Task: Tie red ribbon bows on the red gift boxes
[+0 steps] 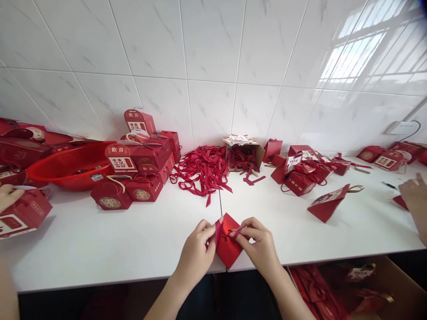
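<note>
A small red gift box (pixel 230 256) rests at the front edge of the white table, straight in front of me. Dark red ribbon (pixel 218 232) crosses its top and meets in a knot or loop near the middle. My left hand (pixel 199 249) pinches one end of this ribbon at the box's left side. On the right, my right hand (pixel 258 243) pinches the other ribbon end between thumb and fingers. Both hands are close to the box; whether they also press on it I cannot tell.
Behind the box lies a heap of red ribbons (pixel 203 171) beside an open carton (pixel 256 153). Stacked gift boxes (pixel 143 191) and a red basin (pixel 70 171) stand left. More small boxes (pixel 300 183) lie right. Other people's hands (pixel 415 200) show at both sides. A cardboard box (pixel 396 284) sits below the table edge.
</note>
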Motion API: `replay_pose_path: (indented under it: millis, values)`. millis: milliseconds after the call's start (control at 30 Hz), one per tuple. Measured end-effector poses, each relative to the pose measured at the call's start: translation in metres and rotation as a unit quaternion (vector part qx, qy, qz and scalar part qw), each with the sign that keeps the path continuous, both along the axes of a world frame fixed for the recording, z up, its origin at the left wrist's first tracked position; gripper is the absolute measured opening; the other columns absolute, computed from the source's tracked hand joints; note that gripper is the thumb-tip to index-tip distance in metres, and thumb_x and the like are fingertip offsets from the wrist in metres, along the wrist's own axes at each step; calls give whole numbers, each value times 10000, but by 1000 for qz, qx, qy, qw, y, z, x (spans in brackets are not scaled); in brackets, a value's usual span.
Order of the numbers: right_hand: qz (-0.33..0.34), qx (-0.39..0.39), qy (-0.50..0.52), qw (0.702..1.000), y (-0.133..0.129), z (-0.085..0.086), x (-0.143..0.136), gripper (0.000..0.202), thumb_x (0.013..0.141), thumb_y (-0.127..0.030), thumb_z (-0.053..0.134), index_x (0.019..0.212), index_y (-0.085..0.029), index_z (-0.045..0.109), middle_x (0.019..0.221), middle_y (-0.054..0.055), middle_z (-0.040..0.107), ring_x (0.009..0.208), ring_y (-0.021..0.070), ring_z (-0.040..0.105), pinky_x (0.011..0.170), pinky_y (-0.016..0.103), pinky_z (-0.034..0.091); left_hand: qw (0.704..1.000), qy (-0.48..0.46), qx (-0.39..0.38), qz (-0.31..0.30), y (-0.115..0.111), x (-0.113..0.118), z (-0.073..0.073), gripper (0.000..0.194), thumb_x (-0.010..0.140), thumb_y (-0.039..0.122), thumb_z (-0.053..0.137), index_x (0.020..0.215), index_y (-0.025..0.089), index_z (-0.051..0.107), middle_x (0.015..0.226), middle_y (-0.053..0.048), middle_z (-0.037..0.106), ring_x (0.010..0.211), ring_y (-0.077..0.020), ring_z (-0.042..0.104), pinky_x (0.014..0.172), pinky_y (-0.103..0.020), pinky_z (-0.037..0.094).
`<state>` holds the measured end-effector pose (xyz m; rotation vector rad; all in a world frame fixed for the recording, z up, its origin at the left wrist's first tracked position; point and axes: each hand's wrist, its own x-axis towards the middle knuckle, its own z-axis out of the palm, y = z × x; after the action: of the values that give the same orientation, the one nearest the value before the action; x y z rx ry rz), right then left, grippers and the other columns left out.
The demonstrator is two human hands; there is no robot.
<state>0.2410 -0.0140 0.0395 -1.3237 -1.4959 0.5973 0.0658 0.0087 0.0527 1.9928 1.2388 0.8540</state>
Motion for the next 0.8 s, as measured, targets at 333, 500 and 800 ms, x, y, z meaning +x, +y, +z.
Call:
replay_pose_path:
  millis: [333,500,800]
  values:
    - [70,-91,48,992,9,8,-16,107,733,-206,640,632,-190,673,726,7,568,596,110,499,571,246,441,980,127,151,-21,2,6,-16,456,879,114,336,1207,304,589,841,-35,482,617,-124,516,540,-229,442]
    - [88,-107,6,990,12,9,-9,109,642,-97,551,593,-186,510,689,-24,505,567,94,436,530,225,382,982,36,143,-119,7,-3,-14,390,912,145,344,1093,295,655,961,-58,513,651,-116,541,598,-253,472]
    - [182,-128,-75,972,14,23,-1,133,606,-64,525,591,-182,465,785,-24,475,610,81,446,543,205,373,985,44,72,-153,12,-7,3,350,914,224,373,879,246,721,978,-50,545,706,-128,593,687,-253,491]
